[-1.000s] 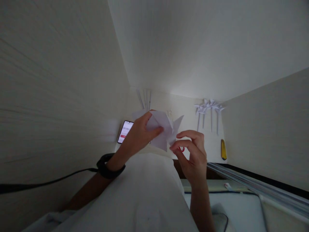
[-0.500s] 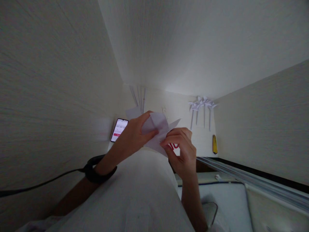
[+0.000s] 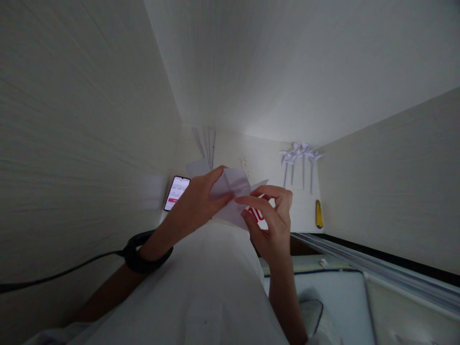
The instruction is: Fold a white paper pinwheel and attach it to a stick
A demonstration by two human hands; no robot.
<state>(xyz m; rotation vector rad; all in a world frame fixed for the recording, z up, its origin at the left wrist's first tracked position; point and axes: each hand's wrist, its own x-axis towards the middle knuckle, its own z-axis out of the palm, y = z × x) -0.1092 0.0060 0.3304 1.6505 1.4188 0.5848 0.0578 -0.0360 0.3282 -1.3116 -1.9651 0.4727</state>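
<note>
My left hand (image 3: 204, 194) is closed on a sheet of white paper (image 3: 235, 179), thumb on the near face and fingers behind it. The paper is bent, with one pointed corner sticking out to the right. My right hand (image 3: 271, 215) is at the paper's right side, thumb and index finger apart. Its index fingertip touches the paper close to my left thumb; the other fingers are partly hidden. Between thumb and palm a red marking (image 3: 257, 214) shows, and I cannot tell what surface bears it.
Several white paper pinwheels (image 3: 300, 152) on sticks lie at the right of the white tabletop (image 3: 266, 153), above a yellow-handled tool (image 3: 319, 214). At left are thin sticks (image 3: 213, 146), a flat paper piece (image 3: 197, 167) and a lit phone (image 3: 177, 193). Walls enclose the table.
My right thumb and index finger have parted from their pinch on the paper, and the index fingertip has shifted up and left. My left hand keeps its hold.
</note>
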